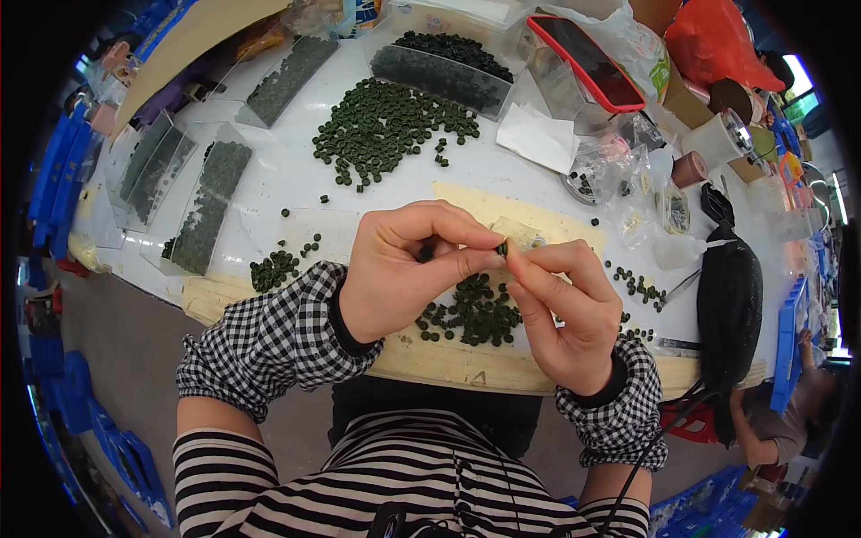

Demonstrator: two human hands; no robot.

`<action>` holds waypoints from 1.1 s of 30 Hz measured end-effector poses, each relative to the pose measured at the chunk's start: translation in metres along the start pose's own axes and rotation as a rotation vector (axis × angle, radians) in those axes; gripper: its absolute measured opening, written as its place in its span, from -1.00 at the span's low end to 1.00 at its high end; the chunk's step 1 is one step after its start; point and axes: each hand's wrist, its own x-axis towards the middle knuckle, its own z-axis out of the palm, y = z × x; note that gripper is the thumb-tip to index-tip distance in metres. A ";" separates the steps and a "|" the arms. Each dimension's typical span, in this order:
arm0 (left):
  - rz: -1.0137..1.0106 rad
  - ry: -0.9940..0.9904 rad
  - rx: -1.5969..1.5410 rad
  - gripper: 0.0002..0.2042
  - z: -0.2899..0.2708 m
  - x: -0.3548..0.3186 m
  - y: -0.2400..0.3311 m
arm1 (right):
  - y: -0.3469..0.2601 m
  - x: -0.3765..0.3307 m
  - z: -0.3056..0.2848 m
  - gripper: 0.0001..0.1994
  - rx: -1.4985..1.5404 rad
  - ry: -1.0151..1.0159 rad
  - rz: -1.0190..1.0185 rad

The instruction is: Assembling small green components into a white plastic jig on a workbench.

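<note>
Between my fingertips is a small dark green round piece [501, 249], held over the near part of the table. My left hand [408, 260] pinches it from the left with thumb and forefinger. From the right, the thumb and fingers of my right hand [569, 309] close on the same piece. Beneath my hands lies a loose heap of like green pieces [480, 314]. A smaller heap [273, 271] sits beside my left sleeve, and a few scattered pieces [641, 287] lie right of my right hand. The far middle holds a large spread pile [381, 130].
Clear plastic boxes of green pieces [211, 206] stand at the left, with another box [444, 76] behind the large pile. A red-cased phone [587, 63] rests on a container at the back right. Nearby are white tissue [538, 136], tweezers [683, 285] and a black pouch [731, 300].
</note>
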 end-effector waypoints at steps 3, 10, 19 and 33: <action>-0.056 0.005 0.000 -0.84 0.000 0.000 0.003 | -0.001 0.001 -0.001 -0.62 0.022 0.012 0.015; -0.077 -0.006 -0.046 -0.83 -0.001 0.003 0.007 | -0.003 0.000 0.000 -0.60 0.039 0.039 0.044; -0.114 0.002 -0.047 -0.81 -0.002 0.003 0.008 | -0.001 0.002 0.001 -0.60 -0.041 0.051 -0.049; -0.090 0.004 -0.029 -0.82 -0.001 0.002 0.009 | -0.001 0.002 0.001 -0.60 -0.077 0.063 -0.074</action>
